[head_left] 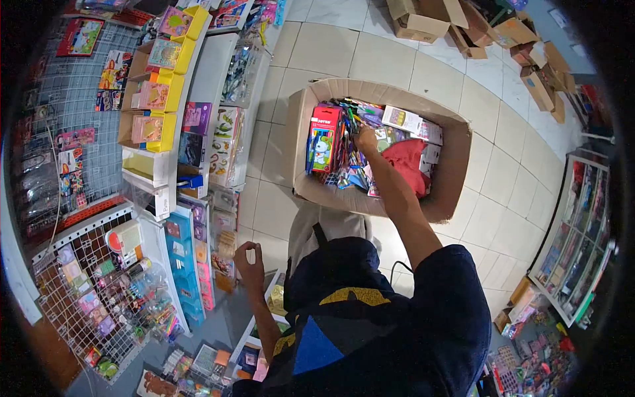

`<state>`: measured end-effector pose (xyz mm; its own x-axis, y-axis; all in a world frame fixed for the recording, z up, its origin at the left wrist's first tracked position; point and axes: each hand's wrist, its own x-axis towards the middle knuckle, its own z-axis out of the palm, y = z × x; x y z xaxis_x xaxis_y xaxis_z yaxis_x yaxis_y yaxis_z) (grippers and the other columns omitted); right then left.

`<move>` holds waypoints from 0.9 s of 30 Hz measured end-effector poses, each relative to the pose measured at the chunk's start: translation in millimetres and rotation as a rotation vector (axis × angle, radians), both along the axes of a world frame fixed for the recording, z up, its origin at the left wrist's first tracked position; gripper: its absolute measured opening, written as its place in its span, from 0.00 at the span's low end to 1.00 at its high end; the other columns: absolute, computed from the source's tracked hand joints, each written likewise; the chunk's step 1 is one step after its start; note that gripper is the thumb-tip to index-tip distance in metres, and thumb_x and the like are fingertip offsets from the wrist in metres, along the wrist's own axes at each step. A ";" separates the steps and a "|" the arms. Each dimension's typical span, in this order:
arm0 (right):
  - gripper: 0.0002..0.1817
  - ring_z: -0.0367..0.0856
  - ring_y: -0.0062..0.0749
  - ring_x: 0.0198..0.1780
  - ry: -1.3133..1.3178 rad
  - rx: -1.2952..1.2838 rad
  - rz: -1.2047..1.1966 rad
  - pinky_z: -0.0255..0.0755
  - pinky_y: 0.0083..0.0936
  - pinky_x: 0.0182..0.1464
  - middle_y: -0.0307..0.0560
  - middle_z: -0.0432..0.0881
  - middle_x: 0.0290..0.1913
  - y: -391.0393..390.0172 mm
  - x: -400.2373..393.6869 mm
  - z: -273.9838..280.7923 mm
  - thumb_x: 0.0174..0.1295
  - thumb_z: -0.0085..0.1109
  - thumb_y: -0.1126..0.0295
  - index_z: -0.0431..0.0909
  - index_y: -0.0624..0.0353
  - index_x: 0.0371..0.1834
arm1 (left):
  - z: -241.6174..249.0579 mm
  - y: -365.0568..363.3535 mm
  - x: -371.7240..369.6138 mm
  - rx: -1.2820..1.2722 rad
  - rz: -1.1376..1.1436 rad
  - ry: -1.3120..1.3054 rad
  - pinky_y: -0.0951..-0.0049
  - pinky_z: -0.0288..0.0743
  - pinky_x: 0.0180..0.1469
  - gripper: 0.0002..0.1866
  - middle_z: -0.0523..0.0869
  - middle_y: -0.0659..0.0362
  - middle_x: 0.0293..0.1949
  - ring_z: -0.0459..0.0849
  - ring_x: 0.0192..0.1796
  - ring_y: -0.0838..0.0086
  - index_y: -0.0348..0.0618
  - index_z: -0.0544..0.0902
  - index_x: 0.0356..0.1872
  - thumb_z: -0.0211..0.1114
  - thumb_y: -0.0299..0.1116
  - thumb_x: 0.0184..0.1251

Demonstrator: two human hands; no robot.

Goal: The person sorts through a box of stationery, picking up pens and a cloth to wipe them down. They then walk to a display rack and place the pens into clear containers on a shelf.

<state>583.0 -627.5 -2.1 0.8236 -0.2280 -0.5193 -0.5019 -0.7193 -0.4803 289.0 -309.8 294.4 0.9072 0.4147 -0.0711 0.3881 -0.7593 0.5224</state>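
My right hand [365,141] reaches down into a large open cardboard box [456,152], among loose pens and pencils [345,135]. Its fingers look drawn together on something I cannot make out. Left of that hand, a red Joyko pack of colouring pens [323,140] stands near the box wall. A white box with a yellow picture [401,119] and a crumpled red cloth or pouch [405,162] lie to its right. Outside the cardboard box, my left hand [249,266] hangs near the shelf edge. Its thumb and forefinger curl into a ring, with nothing visible between them.
Stocked shelves with yellow display trays [173,92] run along the left, with a wire rack [86,298] below. Several open cartons [423,20] lie on the tiled floor [377,59] at the upper right. A glass display case [574,231] stands at the right.
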 end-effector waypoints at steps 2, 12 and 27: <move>0.20 0.82 0.55 0.43 -0.107 -0.031 -0.005 0.76 0.42 0.45 0.64 0.82 0.39 -4.2 -4.2 -10.6 0.46 0.67 0.57 0.82 0.63 0.35 | -2.7 -5.6 3.9 -0.008 -0.031 -0.025 0.62 0.65 0.51 0.07 0.80 0.59 0.35 0.77 0.43 0.66 0.42 0.77 0.37 0.66 0.28 0.60; 0.25 0.83 0.53 0.44 0.016 -0.099 0.103 0.77 0.41 0.46 0.62 0.83 0.39 -4.7 -16.0 65.4 0.48 0.66 0.50 0.81 0.63 0.38 | -10.7 -21.9 29.0 0.014 -0.200 -0.026 0.64 0.66 0.50 0.08 0.81 0.59 0.35 0.78 0.43 0.65 0.43 0.77 0.36 0.67 0.28 0.58; 0.31 0.81 0.56 0.44 -0.060 -0.083 0.305 0.76 0.45 0.44 0.67 0.80 0.40 1.8 -23.5 35.1 0.54 0.60 0.42 0.78 0.66 0.40 | -13.5 -27.8 53.4 -0.088 -0.253 -0.018 0.64 0.64 0.52 0.07 0.82 0.60 0.36 0.78 0.45 0.65 0.44 0.77 0.35 0.66 0.29 0.59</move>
